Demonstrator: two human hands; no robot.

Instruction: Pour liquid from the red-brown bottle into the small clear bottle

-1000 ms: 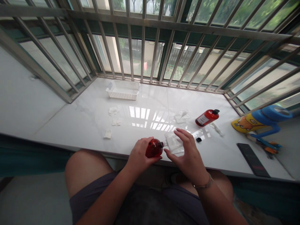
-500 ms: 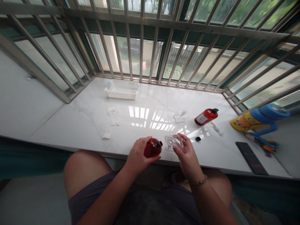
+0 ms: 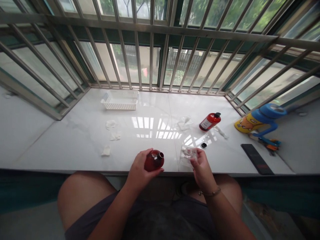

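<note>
My left hand (image 3: 142,166) is wrapped round a dark red see-through bottle (image 3: 153,162), tilted with its uncapped mouth towards the right. Between thumb and fingers, my right hand (image 3: 201,163) pinches a clear square-looking plastic piece (image 3: 188,153) with a rounded shape in its middle; its exact kind cannot be made out. It is just over the worktop near the front edge. A small black cap (image 3: 204,145) lies beyond my right fingers. Farther back is a second red bottle (image 3: 208,122) with a white label and a black cap.
A white perforated basket (image 3: 120,103) stands at the back left. Crumpled white tissues (image 3: 115,135) lie on the left, with a clear wrapper (image 3: 184,123) in the middle. Rightward are a yellow-blue flask (image 3: 250,120), a black phone (image 3: 257,159) and keys (image 3: 271,145). Window bars edge the worktop (image 3: 82,143).
The view has turned slightly right. My right fingers have closed in on the clear plastic piece, now held flatter and farther from the bottle. My left hand keeps its hold on the bottle.
</note>
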